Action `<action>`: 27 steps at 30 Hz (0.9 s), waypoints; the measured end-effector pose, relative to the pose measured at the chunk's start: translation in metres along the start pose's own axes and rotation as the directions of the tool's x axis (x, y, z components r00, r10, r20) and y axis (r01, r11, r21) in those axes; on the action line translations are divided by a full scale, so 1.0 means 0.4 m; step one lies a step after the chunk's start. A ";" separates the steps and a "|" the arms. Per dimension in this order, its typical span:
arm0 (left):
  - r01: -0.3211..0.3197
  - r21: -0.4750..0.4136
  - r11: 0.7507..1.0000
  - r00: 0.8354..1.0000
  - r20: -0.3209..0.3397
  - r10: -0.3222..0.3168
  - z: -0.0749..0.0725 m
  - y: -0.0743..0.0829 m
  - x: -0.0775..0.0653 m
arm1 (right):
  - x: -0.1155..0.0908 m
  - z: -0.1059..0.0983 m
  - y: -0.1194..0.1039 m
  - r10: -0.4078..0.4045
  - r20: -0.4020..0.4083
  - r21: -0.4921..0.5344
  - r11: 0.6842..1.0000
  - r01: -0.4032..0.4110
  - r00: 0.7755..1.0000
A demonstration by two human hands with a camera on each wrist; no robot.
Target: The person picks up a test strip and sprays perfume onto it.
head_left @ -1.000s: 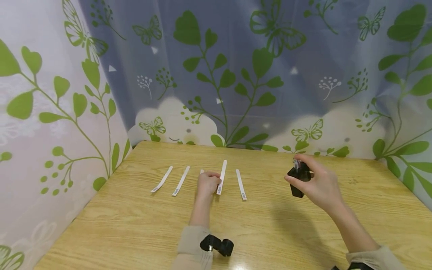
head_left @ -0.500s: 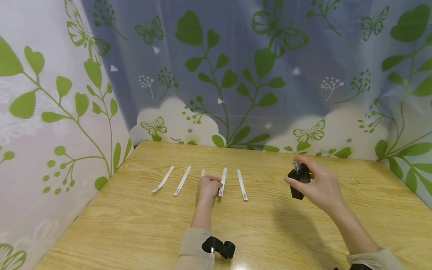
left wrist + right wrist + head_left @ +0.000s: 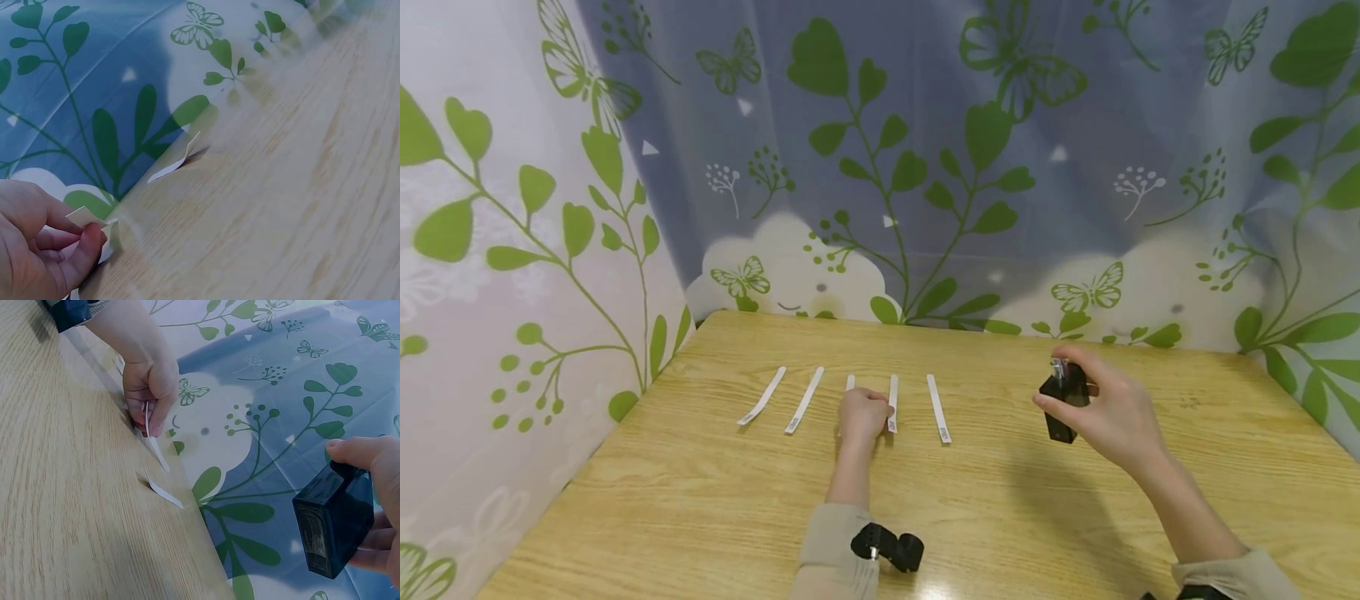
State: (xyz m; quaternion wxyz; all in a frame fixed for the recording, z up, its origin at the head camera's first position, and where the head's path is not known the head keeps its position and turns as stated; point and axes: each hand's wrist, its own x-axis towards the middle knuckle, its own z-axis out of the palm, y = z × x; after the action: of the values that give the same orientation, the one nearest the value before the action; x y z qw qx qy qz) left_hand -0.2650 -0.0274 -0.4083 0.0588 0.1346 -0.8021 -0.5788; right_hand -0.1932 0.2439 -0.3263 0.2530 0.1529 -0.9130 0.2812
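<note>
In the head view my left hand (image 3: 862, 414) pinches a narrow white paper strip (image 3: 892, 393) by its near, printed end, low over the wooden table. The left wrist view shows the strip's end (image 3: 85, 217) between thumb and fingers. My right hand (image 3: 1116, 412) holds a black perfume bottle (image 3: 1060, 418) raised to the right, its silvery spray neck uncapped, a finger at the top and the thumb on the near side. In the right wrist view the dark bottle (image 3: 331, 519) tilts with its base facing the camera.
Two white strips (image 3: 805, 402) lie left of my left hand, and another strip (image 3: 851, 382) is partly hidden behind it. One more strip (image 3: 938, 410) lies to its right, its end bent up. A leaf-patterned curtain (image 3: 880, 167) hangs along the table's (image 3: 985, 517) back edge.
My left hand has lowered the pinched strip toward the table and drawn it slightly nearer, into line with the other strips. The right hand with the bottle has stayed nearly still.
</note>
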 end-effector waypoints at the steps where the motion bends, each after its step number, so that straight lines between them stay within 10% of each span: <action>1: -0.001 0.003 1.000 1.000 -0.004 0.001 0.001 0.000 0.000 | 0.000 0.000 0.000 -0.002 -0.001 -0.003 1.000 0.002 1.000; 18: 0.006 -0.027 1.000 1.000 -0.013 -0.006 -0.002 0.001 -0.001 | -0.002 -0.003 -0.003 -0.005 0.029 0.011 1.000 0.004 1.000; 27: -0.024 0.106 0.994 1.000 -0.012 0.026 -0.017 0.009 -0.006 | -0.005 -0.002 -0.005 -0.008 0.056 0.011 1.000 0.007 0.998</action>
State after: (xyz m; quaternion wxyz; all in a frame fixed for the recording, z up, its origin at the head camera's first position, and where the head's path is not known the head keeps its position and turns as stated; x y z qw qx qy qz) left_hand -0.2615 -0.0319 -0.4026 0.0641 0.1314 -0.8329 -0.5337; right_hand -0.1905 0.2430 -0.3260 0.2277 0.1655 -0.9175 0.2809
